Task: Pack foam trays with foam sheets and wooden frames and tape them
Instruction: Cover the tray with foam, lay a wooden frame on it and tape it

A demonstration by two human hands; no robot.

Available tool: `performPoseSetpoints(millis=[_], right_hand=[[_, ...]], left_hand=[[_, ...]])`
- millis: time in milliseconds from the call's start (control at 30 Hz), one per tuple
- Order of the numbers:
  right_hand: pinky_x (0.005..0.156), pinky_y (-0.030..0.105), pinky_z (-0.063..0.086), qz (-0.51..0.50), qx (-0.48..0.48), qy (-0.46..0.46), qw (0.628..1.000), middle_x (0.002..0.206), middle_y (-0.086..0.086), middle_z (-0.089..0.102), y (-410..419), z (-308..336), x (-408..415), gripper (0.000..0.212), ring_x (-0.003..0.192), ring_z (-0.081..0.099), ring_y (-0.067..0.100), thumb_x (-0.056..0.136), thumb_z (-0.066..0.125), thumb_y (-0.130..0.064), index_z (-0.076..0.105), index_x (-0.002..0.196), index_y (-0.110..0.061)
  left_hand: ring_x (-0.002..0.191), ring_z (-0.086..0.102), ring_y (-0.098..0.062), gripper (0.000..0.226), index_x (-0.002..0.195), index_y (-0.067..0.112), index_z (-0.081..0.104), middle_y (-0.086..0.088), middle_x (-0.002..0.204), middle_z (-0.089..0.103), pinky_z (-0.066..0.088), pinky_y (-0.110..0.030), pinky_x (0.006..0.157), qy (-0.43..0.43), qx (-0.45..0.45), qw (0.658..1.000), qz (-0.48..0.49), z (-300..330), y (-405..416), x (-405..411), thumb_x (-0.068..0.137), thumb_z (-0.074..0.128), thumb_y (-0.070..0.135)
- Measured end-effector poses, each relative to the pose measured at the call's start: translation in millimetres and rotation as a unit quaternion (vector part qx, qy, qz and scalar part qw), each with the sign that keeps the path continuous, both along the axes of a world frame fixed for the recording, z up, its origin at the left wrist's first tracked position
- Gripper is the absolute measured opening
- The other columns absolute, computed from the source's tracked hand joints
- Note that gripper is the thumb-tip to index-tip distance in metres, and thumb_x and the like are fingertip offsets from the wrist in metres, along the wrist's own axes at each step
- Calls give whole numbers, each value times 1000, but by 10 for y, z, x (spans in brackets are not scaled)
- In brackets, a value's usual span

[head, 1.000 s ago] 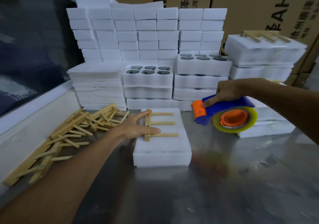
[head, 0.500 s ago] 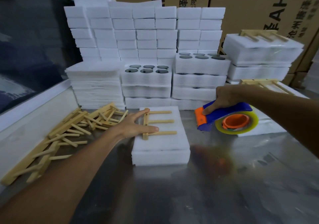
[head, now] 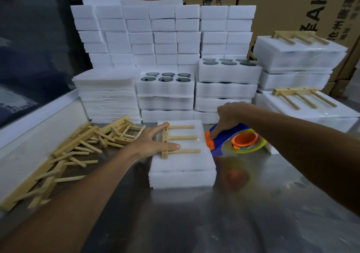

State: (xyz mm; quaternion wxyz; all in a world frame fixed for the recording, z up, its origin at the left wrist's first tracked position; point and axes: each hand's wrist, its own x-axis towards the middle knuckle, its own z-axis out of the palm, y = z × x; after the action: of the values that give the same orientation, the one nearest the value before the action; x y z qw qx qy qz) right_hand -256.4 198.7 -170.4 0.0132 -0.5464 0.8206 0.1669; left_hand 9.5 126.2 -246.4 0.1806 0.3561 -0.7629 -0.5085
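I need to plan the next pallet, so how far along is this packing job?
Done: taped packs with wooden frames on top are stacked at right. In hand: the left hand presses a frame flat on the front foam pack, and the right hand holds the tape dispenser at its right edge; no tape is visible on it yet. Left: a pile of loose frames and several unpacked trays behind.

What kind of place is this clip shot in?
Likely a packing bench in a warehouse or small factory: stacked white foam trays on a metal table, printed cardboard cartons behind, and a tape dispenser in use.
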Motion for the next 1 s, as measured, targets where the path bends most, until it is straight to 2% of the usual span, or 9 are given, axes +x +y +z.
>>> performPoseSetpoints(millis=[167, 333, 533, 700, 767, 867, 900, 1000], right_hand=[[57, 34, 38, -38, 27, -37, 998, 90, 3, 58, -48, -27, -23, 87, 78, 57, 20, 46, 71, -88, 52, 97, -21], [61, 32, 42, -84, 57, -55, 993, 85, 4, 65, -95, -54, -72, 84, 74, 61, 21, 45, 71, -88, 60, 91, -19], [66, 31, 43, -136, 143, -125, 972, 84, 4, 62, -93, -118, -92, 62, 74, 57, 20, 71, 66, -78, 60, 88, -18], [67, 32, 42, -127, 121, -123, 977, 89, 4, 59, -75, -176, -124, 61, 78, 56, 21, 73, 63, -79, 55, 86, -20], [75, 34, 44, -128, 75, -125, 981, 87, 4, 56, -31, -185, -201, 61, 79, 56, 22, 72, 64, -80, 53, 82, -20], [88, 40, 48, -129, -74, -97, 984, 81, 3, 52, 44, -92, -379, 70, 88, 59, 29, 61, 64, -87, 49, 78, -21], [86, 40, 49, -133, -109, -79, 982, 79, 3, 51, 75, -57, -430, 73, 86, 58, 29, 60, 61, -90, 48, 76, -21], [68, 35, 43, -138, -196, -19, 971, 70, 3, 47, 186, -90, -460, 72, 64, 48, 23, 68, 54, -90, 45, 71, -19]], left_hand=[[140, 32, -25, 108, 142, 42, 45, -2, 156, 27, 42, -35, 105, 11, 7, 1000, 2, 6, 26, -13, 43, 88, 49], [141, 31, -26, 110, 142, 44, 45, -2, 158, 23, 41, -39, 108, -5, -4, 1000, 9, 3, 17, -18, 41, 88, 53], [140, 32, -28, 112, 140, 49, 45, -1, 156, 24, 41, -43, 109, -8, -6, 1000, 11, -23, -7, -7, 39, 91, 59], [139, 33, -28, 110, 140, 48, 45, -1, 155, 25, 41, -46, 109, -5, 0, 1000, 13, -26, -21, -17, 42, 94, 55], [140, 32, -29, 109, 140, 48, 45, -2, 156, 24, 40, -46, 110, -2, 1, 1000, 11, -25, -13, -13, 41, 91, 54], [140, 31, -28, 111, 140, 48, 45, -2, 156, 23, 41, -43, 109, -2, 4, 1000, 15, -7, 11, -11, 38, 88, 55], [140, 31, -28, 111, 140, 48, 45, -1, 156, 23, 41, -42, 108, -3, 3, 1000, 16, 1, 18, -13, 38, 88, 55], [140, 31, -29, 111, 141, 47, 45, -1, 156, 23, 42, -41, 107, -3, 6, 1000, 17, 18, 34, -19, 39, 88, 54]])
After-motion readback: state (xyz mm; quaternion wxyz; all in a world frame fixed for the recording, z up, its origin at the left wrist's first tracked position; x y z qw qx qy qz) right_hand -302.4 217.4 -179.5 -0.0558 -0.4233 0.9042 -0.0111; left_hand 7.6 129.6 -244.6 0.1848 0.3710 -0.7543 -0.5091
